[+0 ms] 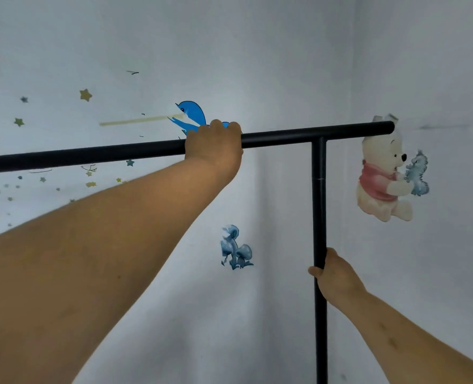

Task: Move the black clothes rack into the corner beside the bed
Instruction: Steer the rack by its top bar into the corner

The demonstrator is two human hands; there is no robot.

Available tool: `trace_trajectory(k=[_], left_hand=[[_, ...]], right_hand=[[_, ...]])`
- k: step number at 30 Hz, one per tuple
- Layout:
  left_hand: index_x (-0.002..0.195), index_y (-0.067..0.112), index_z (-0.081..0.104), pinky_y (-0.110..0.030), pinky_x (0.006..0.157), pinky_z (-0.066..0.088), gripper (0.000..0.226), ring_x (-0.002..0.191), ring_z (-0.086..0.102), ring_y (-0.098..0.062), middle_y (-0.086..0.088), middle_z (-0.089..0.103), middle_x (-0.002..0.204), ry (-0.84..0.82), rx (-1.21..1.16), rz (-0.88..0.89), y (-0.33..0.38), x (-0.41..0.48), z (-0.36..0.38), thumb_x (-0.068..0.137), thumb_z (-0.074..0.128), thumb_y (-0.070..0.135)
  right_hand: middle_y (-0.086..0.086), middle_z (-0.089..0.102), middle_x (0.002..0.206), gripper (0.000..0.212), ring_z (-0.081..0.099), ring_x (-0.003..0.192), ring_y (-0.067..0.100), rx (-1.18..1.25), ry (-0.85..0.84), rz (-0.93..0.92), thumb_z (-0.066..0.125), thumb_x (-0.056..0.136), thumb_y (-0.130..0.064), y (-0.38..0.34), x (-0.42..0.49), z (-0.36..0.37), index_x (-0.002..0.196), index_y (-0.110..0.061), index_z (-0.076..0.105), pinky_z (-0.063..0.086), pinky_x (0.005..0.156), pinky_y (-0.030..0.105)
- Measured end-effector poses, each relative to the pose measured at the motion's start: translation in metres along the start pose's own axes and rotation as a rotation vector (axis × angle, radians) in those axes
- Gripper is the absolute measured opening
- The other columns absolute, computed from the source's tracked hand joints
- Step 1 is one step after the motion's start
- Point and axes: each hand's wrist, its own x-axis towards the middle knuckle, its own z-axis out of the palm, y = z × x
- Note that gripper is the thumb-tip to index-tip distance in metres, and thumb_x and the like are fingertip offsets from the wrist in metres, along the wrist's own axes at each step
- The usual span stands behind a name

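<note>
**Both hands on the black rack, close to the wall corner**

The left hand (214,142) is wrapped over the top bar (91,156) of the black clothes rack (319,195), fingers curled down the far side and the bare forearm stretching back toward the viewer. The right hand (333,275) is closed round the upright post (320,328), thumb on the near left side, well below the joint where post meets bar. Neither hand is holding anything else.

The top bar runs from the left edge of view, rising slightly to its right end, which lies in front of a pale cartoon bear sticker (385,178) in a pink top, clutching something blue and fluffy. The post drops from the bar and leaves the view at the bottom.

Behind the rack two pale walls meet in a corner (353,79), just right of the post. On the left wall there is a blue bird sticker (191,112) partly hidden by the left hand, a strip of yellowish tape (135,121) beside it, scattered small stars (85,94), and a blue mushroom sticker (235,249) lower down. More faded stickers sit at the far left edge. No brand, label or readable writing shows anywhere. The bed is out of view.
</note>
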Motion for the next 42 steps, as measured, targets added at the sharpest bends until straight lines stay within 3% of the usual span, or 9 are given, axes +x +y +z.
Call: trace_trajectory(k=[6, 24, 29, 32, 37, 39, 42], left_hand=[[0.120, 0.010, 0.047, -0.035, 0.070, 0.032, 0.026, 0.095, 0.055, -0.032, -0.013, 0.054, 0.109, -0.008, 0.023, -0.011, 0.017, 0.031, 0.026, 0.095, 0.050, 0.019], [0.118, 0.010, 0.047, -0.036, 0.071, 0.032, 0.025, 0.091, 0.051, -0.029, -0.013, 0.052, 0.110, -0.044, 0.000, -0.047, 0.054, 0.075, 0.060, 0.094, 0.051, 0.017], [0.118, 0.010, 0.047, -0.035, 0.070, 0.033, 0.025, 0.080, 0.040, -0.025, -0.011, 0.050, 0.102, -0.034, 0.019, -0.045, 0.051, 0.074, 0.064, 0.094, 0.050, 0.017], [0.117, 0.010, 0.047, -0.036, 0.068, 0.032, 0.023, 0.078, 0.038, -0.024, -0.007, 0.040, 0.092, -0.003, 0.029, -0.039, 0.052, 0.071, 0.065, 0.095, 0.049, 0.018], [0.115, 0.009, 0.046, -0.038, 0.071, 0.032, 0.023, 0.079, 0.038, -0.024, -0.007, 0.038, 0.089, 0.001, 0.044, -0.017, 0.055, 0.065, 0.060, 0.094, 0.049, 0.017], [0.115, 0.009, 0.046, -0.039, 0.075, 0.035, 0.023, 0.083, 0.043, -0.026, -0.008, 0.044, 0.092, 0.001, 0.045, -0.002, 0.056, 0.062, 0.058, 0.094, 0.049, 0.017], [0.114, 0.008, 0.046, -0.039, 0.075, 0.034, 0.021, 0.085, 0.047, -0.027, -0.011, 0.054, 0.101, 0.020, 0.065, 0.028, 0.054, 0.058, 0.055, 0.094, 0.048, 0.016]], right_hand=[[0.003, 0.058, 0.092, 0.031, 0.057, 0.077, 0.017, 0.005, -0.024, -0.051, 0.054, 0.095, -0.018, 0.009, 0.051, 0.002, 0.123, -0.009, 0.045, 0.042, 0.055, 0.023], [0.000, 0.057, 0.088, 0.027, 0.056, 0.074, 0.017, -0.009, -0.003, -0.067, 0.053, 0.094, -0.019, 0.031, 0.128, 0.003, 0.119, -0.010, 0.047, 0.038, 0.052, 0.024], [-0.017, 0.048, 0.074, 0.026, 0.047, 0.064, -0.001, -0.041, -0.004, -0.074, 0.050, 0.095, -0.016, 0.035, 0.130, 0.006, 0.120, -0.011, 0.044, 0.033, 0.047, 0.018], [-0.020, 0.046, 0.073, 0.025, 0.046, 0.063, -0.004, -0.084, -0.011, -0.077, 0.049, 0.095, -0.016, 0.038, 0.127, 0.005, 0.119, -0.013, 0.042, 0.033, 0.046, 0.018], [-0.007, 0.050, 0.080, 0.034, 0.053, 0.069, 0.011, -0.117, -0.070, -0.060, 0.053, 0.094, -0.019, 0.032, 0.122, -0.003, 0.123, -0.008, 0.038, 0.040, 0.055, 0.025], [-0.001, 0.052, 0.085, 0.037, 0.053, 0.072, 0.015, -0.116, -0.102, -0.041, 0.055, 0.094, -0.017, 0.030, 0.119, -0.005, 0.124, -0.006, 0.036, 0.043, 0.060, 0.027], [-0.003, 0.052, 0.082, 0.038, 0.053, 0.070, 0.013, -0.105, -0.107, -0.036, 0.055, 0.093, -0.016, 0.031, 0.113, -0.007, 0.125, -0.007, 0.035, 0.041, 0.056, 0.026]])
